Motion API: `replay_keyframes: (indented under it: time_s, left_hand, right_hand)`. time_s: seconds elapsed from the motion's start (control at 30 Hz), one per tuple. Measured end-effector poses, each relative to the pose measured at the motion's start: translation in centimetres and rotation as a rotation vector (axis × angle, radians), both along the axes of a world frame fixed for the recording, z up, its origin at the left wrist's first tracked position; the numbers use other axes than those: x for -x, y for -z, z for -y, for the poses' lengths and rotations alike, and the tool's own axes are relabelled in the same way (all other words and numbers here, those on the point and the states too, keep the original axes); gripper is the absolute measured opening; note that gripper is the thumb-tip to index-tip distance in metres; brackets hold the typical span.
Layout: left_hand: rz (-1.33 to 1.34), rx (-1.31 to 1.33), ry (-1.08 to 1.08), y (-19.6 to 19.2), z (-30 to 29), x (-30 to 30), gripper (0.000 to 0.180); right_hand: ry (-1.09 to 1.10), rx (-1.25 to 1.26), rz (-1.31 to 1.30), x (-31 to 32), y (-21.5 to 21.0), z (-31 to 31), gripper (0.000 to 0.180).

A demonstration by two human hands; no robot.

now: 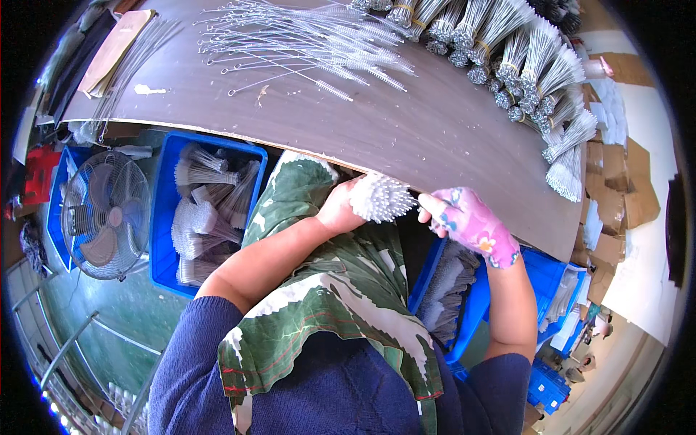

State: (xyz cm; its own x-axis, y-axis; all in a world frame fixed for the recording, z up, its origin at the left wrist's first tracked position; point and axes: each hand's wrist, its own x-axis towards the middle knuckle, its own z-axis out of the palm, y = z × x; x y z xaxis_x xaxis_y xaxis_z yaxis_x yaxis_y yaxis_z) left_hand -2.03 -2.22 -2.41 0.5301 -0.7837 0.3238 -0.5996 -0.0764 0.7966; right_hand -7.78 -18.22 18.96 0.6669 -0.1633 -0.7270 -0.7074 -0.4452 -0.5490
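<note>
Brown worktable (435, 130) curves across the upper view. Greenish floor (123, 312) below left, with a standing fan (105, 214) and metal railing (65, 348). Flattened cardboard (616, 203) lies at right. Bright daylight.

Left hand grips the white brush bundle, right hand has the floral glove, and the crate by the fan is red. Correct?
Not quite: the head view shows the crate by the fan is blue, not red. The left hand does grip the white brush bundle, and the right hand wears the floral glove.

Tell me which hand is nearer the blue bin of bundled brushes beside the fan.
Left. The left hand, gripping a white brush bundle, is just right of that blue bin; the gloved right hand is farther right.
</note>
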Motion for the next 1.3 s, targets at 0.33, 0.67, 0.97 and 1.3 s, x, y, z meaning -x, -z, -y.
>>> replay_keyframes:
  time_s: [0.33,0.67,0.97,1.3]
  left_hand:
    - [0.06,0.012,0.166,3.1,0.1,0.0,0.032]
    - [0.291,-0.045,0.361,-4.5,0.4,-0.3,0.042]
    - [-0.983,-0.35,0.439,-14.9,1.8,0.8,0.055]
    - [-0.694,-0.533,0.63,-14.4,3.4,2.5,0.068]
  right_hand:
    - [0.298,-0.24,0.24,6.1,4.4,-0.5,0.028]
    - [0.551,-0.214,0.542,10.6,10.5,-2.5,0.035]
    - [0.573,-0.429,0.763,9.7,9.2,-4.9,0.062]
    - [0.812,-0.452,0.886,15.9,7.2,0.3,0.052]
